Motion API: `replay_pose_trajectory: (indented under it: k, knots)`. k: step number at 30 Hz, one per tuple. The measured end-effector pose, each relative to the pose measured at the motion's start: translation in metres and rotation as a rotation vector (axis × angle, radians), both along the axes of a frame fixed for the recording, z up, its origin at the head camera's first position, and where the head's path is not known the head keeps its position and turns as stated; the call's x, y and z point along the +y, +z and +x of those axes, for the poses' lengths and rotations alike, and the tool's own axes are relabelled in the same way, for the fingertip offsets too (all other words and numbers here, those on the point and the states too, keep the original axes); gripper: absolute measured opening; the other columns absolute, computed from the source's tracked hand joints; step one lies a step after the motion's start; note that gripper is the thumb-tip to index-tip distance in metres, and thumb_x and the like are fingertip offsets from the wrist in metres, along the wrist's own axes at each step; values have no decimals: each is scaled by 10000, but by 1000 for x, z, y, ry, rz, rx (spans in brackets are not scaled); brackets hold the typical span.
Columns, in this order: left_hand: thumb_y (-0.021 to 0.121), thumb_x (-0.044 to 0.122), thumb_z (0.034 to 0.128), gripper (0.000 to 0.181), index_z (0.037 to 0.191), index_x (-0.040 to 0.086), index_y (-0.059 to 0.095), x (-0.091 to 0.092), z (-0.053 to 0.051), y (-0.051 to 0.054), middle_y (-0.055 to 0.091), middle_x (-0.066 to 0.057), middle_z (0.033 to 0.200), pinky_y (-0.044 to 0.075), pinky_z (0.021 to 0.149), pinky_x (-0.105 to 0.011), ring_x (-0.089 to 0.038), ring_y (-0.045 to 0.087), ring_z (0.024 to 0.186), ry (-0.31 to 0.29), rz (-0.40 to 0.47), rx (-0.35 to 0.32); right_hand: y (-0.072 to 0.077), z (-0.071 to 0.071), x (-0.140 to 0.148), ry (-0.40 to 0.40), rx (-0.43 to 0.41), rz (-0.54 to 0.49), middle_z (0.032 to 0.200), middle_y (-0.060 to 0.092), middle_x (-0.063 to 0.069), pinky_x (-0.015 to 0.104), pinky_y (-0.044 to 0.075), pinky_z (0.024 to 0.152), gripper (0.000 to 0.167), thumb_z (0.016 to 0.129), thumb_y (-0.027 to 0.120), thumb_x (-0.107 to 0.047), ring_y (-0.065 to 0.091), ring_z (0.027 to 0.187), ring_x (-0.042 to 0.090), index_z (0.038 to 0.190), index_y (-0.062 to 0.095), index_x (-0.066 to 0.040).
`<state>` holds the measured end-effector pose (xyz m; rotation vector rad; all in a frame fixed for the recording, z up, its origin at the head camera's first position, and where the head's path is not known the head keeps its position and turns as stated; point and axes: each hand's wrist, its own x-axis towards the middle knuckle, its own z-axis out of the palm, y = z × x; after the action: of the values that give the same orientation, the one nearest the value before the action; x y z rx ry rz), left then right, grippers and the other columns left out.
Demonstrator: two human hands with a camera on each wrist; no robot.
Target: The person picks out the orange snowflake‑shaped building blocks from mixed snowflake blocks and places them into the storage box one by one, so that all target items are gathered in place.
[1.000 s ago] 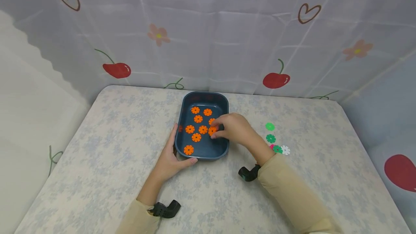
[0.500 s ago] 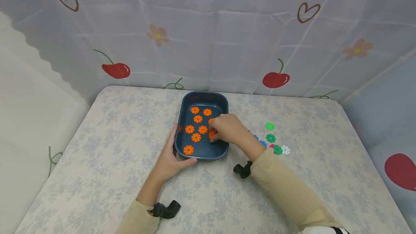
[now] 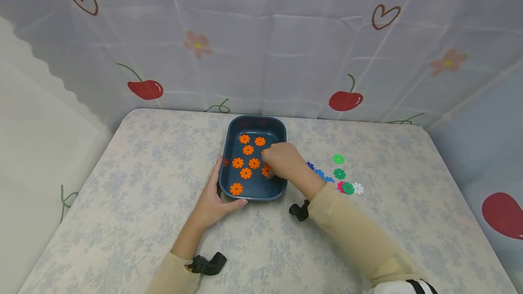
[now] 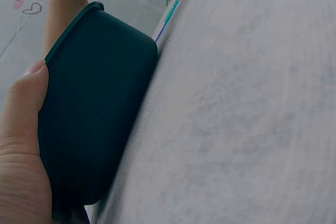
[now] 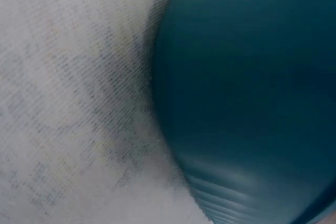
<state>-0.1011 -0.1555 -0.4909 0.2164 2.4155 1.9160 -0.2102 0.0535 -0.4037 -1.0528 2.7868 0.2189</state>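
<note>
In the head view, a dark blue rectangular tray (image 3: 273,189) stands on the table with several orange snowflake building discs lying in it, such as an orange disc (image 3: 236,188) near its front. My left hand (image 3: 210,201) holds the tray at its near left corner, fingers along the left wall and thumb at the front rim. The left wrist view shows the thumb (image 4: 29,95) against the tray wall. Inside the right half of the tray, my right hand (image 3: 283,161) curls its fingers down at another orange disc (image 3: 265,170); its fingertips are mostly hidden. The right wrist view shows only the tray's outer wall (image 5: 247,93).
Right of the tray lie loose discs: a light green disc (image 3: 338,159), a green disc (image 3: 339,173), a white disc (image 3: 358,188), plus pink and blue ones beside the right forearm. A printed cloth (image 3: 261,58) hangs behind the table's back edge.
My right hand has curled its fingers further down, and the orange disc under it has shifted slightly toward me. The right forearm has moved left, uncovering blue discs. The left hand stays on the tray.
</note>
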Motion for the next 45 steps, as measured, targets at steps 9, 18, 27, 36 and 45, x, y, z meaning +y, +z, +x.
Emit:
replay_pose_trajectory:
  k: [9, 18, 27, 36, 45]
  knots:
    - [884, 273, 754, 1243, 1608, 316, -18, 1, -1, 0, 8, 143, 1662, 184, 1237, -466, -124, 71, 1542, 8, -1, -9, 1, 1, -3, -25, 27, 60, 644, 620, -32, 272, 520, 584, 307, 743, 845, -441, 544, 589, 128, 787, 736, -158]
    - [880, 278, 759, 1237, 1609, 308, -19, 1, 0, 0, 5, 125, 1666, 178, 1241, -485, -137, 60, 1545, 8, -11, -11, 0, 0, 0, -26, -4, 6, 630, 614, -49, 256, 494, 567, 287, 747, 847, -439, 540, 583, 115, 768, 740, -174]
    - [877, 291, 762, 1233, 1608, 310, -19, 2, 0, 0, 16, 107, 1668, 181, 1236, -517, -175, 79, 1547, 10, -13, -8, 29, 3, 37, -112, -119, -415, 1133, 747, -20, 348, 569, 797, 424, 827, 795, -382, 692, 972, 177, 1199, 745, -186]
    - [892, 277, 742, 1248, 1609, 310, -6, 1, 0, -1, 33, 108, 1668, 185, 1235, -509, -166, 92, 1544, 27, -13, -14, 45, 24, 102, -301, -95, -648, 1040, 725, -19, 433, 547, 840, 400, 871, 766, -354, 616, 1040, 216, 1233, 714, -194]
    - [887, 295, 747, 1244, 1607, 323, -11, 1, 0, -1, 14, 127, 1663, 181, 1238, -514, -158, 64, 1545, 26, -17, -25, 0, 53, 153, -332, -182, -527, 1070, 677, 17, 418, 556, 837, 449, 830, 812, -311, 629, 1012, 228, 1236, 705, -151]
